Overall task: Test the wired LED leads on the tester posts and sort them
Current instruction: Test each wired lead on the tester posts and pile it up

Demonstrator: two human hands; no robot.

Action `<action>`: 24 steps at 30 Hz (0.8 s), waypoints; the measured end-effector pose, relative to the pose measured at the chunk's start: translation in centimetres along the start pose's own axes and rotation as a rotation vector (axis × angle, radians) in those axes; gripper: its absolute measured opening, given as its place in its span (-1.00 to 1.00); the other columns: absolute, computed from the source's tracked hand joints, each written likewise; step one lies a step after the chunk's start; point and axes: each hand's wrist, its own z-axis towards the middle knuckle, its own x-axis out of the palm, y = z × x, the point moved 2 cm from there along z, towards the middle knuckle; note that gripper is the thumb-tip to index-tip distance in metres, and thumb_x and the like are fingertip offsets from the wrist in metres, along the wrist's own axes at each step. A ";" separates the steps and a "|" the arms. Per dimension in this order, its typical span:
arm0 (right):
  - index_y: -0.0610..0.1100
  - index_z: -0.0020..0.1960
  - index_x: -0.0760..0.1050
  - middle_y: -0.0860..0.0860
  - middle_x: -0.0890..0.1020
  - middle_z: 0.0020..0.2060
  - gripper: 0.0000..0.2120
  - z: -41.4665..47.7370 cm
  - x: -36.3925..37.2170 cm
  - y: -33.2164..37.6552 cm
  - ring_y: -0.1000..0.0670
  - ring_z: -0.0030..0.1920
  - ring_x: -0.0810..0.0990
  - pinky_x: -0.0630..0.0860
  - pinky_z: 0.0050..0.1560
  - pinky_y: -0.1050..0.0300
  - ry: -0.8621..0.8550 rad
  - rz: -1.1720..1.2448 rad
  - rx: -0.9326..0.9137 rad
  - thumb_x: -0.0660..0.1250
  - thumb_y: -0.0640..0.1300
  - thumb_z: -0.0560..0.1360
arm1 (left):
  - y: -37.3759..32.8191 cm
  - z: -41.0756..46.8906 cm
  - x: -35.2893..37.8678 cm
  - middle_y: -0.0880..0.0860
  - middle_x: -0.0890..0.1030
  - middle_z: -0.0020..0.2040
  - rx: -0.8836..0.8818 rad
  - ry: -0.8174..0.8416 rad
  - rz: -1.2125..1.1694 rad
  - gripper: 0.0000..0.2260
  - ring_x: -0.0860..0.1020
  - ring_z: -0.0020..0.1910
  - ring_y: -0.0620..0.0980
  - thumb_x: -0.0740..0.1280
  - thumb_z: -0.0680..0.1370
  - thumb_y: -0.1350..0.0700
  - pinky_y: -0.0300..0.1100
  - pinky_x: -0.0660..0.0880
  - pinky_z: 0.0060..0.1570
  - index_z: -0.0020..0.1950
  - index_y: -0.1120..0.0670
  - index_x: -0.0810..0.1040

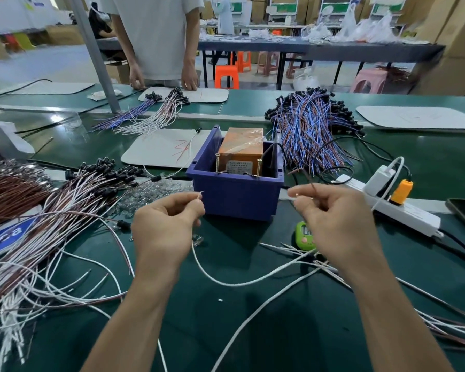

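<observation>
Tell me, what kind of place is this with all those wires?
Probably a factory assembly line: heaps of wired LED leads lie on a long green workbench, an orange tester sits in a blue bin, and cardboard boxes are stacked behind.

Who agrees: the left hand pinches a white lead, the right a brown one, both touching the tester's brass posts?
Not touching: in the head view the left hand pinches a white lead, the right hand a brown lead, both short of the tester's brass posts.
</observation>
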 end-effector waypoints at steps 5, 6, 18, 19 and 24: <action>0.18 0.00 0.50 0.04 0.49 -0.46 -0.80 -0.6 0.9 0.6 0.08 -0.47 0.35 0.39 -0.34 0.03 0.131 0.109 0.022 0.36 0.21 0.42 | 0.1 0.2 0.2 0.07 0.71 -0.34 -0.082 -0.037 -0.170 -0.91 0.65 -0.45 -0.05 0.55 0.48 0.19 -0.25 0.57 -0.39 -0.19 0.13 0.68; 0.13 -0.03 0.51 -0.01 0.51 -0.43 -0.73 -0.5 1.0 0.8 0.07 -0.45 0.36 0.36 -0.34 0.01 0.125 0.174 0.020 0.28 0.29 0.44 | 0.2 0.3 0.1 0.08 0.70 -0.36 -0.074 -0.048 -0.158 -0.88 0.63 -0.48 -0.04 0.55 0.49 0.16 -0.27 0.55 -0.43 -0.21 0.13 0.68; -0.17 -0.19 0.49 -0.10 0.49 -0.51 -0.76 0.4 2.0 1.8 0.09 -0.58 0.24 0.21 -0.54 0.28 0.098 0.584 0.351 0.22 -0.29 0.64 | 0.8 1.0 -0.2 -0.05 0.60 -0.35 -0.173 -0.051 -0.294 -0.66 0.29 -0.49 -0.16 0.30 0.51 0.34 -0.31 0.25 -0.46 -0.29 0.00 0.73; -0.18 -0.17 0.49 -0.10 0.49 -0.50 -0.79 0.3 2.0 2.0 0.07 -0.57 0.22 0.20 -0.53 0.27 0.128 0.627 0.375 0.23 -0.30 0.64 | 0.7 1.1 -0.3 -0.09 0.65 -0.32 -0.155 -0.050 -0.299 -0.66 0.32 -0.48 -0.18 0.28 0.52 0.38 -0.35 0.28 -0.47 -0.20 0.03 0.75; -0.29 -0.06 0.56 -0.12 0.61 -0.43 -0.84 -0.1 2.5 2.8 0.07 -0.56 0.40 0.35 -0.54 0.26 0.152 0.877 0.477 0.24 -0.32 0.64 | 0.1 1.4 -0.6 -0.09 0.72 -0.31 0.045 -0.093 0.020 -0.84 0.64 -0.41 -0.10 0.46 0.55 0.20 -0.05 0.63 -0.18 -0.03 -0.06 0.60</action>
